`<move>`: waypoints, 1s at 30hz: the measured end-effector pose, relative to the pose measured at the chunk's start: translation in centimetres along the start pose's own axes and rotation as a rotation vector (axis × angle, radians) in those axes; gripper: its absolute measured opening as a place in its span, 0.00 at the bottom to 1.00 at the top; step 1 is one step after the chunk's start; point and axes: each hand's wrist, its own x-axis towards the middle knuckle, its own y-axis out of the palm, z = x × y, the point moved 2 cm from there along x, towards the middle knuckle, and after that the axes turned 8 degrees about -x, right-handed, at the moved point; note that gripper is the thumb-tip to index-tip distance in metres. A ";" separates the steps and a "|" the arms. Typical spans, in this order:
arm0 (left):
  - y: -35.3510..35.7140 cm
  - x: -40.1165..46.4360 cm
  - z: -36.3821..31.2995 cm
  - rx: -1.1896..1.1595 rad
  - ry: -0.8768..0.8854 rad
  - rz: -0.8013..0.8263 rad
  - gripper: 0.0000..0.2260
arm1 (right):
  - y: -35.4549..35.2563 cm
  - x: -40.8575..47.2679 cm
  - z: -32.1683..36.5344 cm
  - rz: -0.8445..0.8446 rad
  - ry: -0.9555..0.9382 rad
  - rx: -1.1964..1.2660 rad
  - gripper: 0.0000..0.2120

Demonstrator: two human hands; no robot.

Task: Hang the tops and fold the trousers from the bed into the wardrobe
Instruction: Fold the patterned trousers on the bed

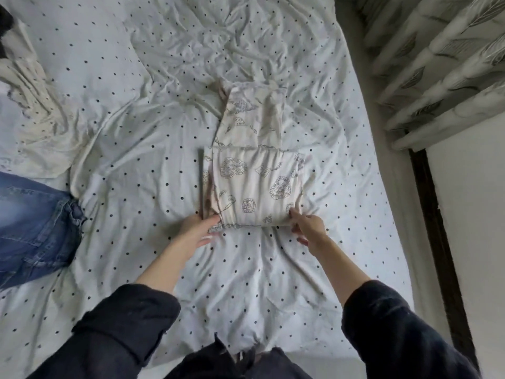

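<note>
Head camera, looking straight down onto the bed (114,138), and right in the middle lie the printed trousers (252,184), cream cloth with a grey line pattern, partly folded. The near part is doubled over into a broad block, and a narrower length runs on from under it, away from the person. Both hands are on the near edge of that block. The left hand (196,231) has the near left corner, thumb on top of the cloth and fingers tucked below it. The right hand (307,227) pinches the near right corner, fingertips (293,213) pressing on the top layer. So both hands are closed on the same garment, well apart from each other, one at each corner. Dark sleeves (128,324) cover both forearms.

Off to the left, a pair of blue jeans (35,228) lies on the polka-dot sheet, running out of the picture. Above them a pale crumpled garment (35,105) is spread out; whether it's a top I can't make out at this edge of the wide lens. On the right, past the side of the bed, patterned curtains (442,67) hang beside a white wall (472,214).
</note>
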 end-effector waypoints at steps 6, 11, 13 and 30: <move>1.3 0.5 -1.1 -0.132 0.005 -0.011 0.06 | 0.8 -0.1 1.0 0.116 0.009 0.185 0.07; 0.8 -2.0 -1.6 -0.083 0.040 0.036 0.05 | -0.3 -2.6 0.9 0.124 -0.057 0.170 0.08; -0.4 -3.9 -0.9 -0.068 0.021 0.093 0.03 | -0.8 -4.6 0.3 0.140 -0.106 0.110 0.09; -2.4 -13.8 2.4 0.320 -0.194 0.491 0.09 | -6.6 -13.5 -6.4 0.452 0.121 -0.229 0.10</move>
